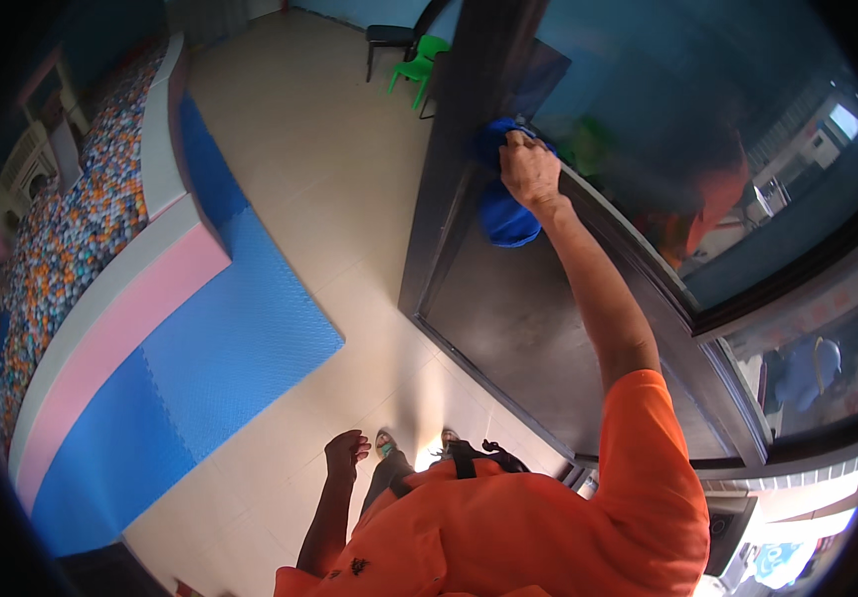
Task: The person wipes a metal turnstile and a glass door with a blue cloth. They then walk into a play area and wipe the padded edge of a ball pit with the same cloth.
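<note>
My right hand [530, 171] is closed on a blue cloth [510, 221] and presses it against the dark frame of a glass door [558, 308]. Part of the cloth hangs below my fingers over the dark lower panel; another part bunches above them. My right arm is stretched out forward. The glass pane [638, 129] beside the hand carries reflections, including an orange shape. Down by my side, away from the door, hangs my left hand [347, 450], its fingers curled loosely. No object shows in it.
To the left, a curved pink and grey padded wall [155, 279] borders a pit of many small coloured balls [81, 219]. Blue floor mats [240, 328] lie along it on beige tiles. A green child's chair [421, 68] and a black chair [389, 36] stand farther off.
</note>
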A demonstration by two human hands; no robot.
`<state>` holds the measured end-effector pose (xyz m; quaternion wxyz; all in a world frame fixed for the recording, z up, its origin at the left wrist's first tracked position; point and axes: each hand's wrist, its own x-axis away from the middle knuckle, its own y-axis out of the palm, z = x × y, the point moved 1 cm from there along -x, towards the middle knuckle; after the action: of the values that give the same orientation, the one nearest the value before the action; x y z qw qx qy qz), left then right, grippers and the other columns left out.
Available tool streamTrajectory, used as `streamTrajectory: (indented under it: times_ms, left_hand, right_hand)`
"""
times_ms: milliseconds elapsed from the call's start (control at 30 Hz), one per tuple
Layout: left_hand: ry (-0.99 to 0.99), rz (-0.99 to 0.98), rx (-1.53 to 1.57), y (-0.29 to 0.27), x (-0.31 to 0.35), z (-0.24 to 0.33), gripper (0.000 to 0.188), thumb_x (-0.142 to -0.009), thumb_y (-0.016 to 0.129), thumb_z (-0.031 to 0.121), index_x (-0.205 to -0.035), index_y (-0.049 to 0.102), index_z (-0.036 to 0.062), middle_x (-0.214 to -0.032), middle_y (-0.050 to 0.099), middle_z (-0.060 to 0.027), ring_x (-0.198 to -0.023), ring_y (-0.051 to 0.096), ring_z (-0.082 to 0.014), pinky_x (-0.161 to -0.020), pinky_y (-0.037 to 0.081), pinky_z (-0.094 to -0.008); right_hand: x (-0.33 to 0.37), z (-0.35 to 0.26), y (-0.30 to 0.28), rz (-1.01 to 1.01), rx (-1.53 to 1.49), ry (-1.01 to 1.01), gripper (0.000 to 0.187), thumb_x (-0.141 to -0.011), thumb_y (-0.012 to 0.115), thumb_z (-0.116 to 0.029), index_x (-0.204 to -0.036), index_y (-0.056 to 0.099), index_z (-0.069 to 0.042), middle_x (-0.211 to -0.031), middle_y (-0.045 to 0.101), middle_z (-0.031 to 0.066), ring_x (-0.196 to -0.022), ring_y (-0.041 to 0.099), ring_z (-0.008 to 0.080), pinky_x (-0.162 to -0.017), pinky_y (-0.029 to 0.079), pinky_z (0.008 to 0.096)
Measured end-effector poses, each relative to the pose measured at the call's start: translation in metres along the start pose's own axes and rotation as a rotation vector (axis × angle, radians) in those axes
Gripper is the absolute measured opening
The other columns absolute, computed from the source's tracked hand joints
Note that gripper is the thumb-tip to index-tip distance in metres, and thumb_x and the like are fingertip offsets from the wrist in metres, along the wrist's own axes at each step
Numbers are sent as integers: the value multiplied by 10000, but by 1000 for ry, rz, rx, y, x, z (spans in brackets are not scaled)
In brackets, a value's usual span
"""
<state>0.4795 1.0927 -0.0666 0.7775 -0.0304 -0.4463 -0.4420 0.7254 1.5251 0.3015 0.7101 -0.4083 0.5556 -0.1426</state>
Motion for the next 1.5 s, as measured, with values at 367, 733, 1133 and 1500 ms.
streamTrajectory:
  times_ms: [367,733,1133,1500]
  left_hand:
    - [4,14,1,-25,26,-17,225,-825,605,139,-974,636,-27,-805,661,-143,-681,652,-221,-558,530,-314]
    - [536,98,-1006,-64,-88,-140,300,-840,600,272,-1094,646,118,-849,681,-167,-734,666,-296,-642,536,-423]
    - [149,106,-1385,-30,-61,-98,734,-779,634,263,-1398,264,123,-920,657,-222,-815,652,-377,-688,509,-519]
    - [209,-260,-1882,-60,-89,-126,633,-778,628,379,-1280,480,22,-950,683,-148,-716,685,-298,-590,528,-530]
  right_hand:
    - [-16,18,10,-119,-7,21,250,-898,495,-265,-1003,584,-56,-816,649,237,-771,625,431,-687,509,498]
    - [-26,33,9,-150,-107,102,301,-896,453,-292,-1017,613,-68,-921,640,226,-861,583,459,-783,453,504]
    - [-20,37,18,-151,-69,124,286,-881,477,-293,-1018,623,-88,-920,644,223,-867,589,454,-790,457,510]
    - [-20,35,16,-99,-48,51,270,-888,486,-259,-998,627,-57,-887,644,221,-832,598,443,-760,471,498]
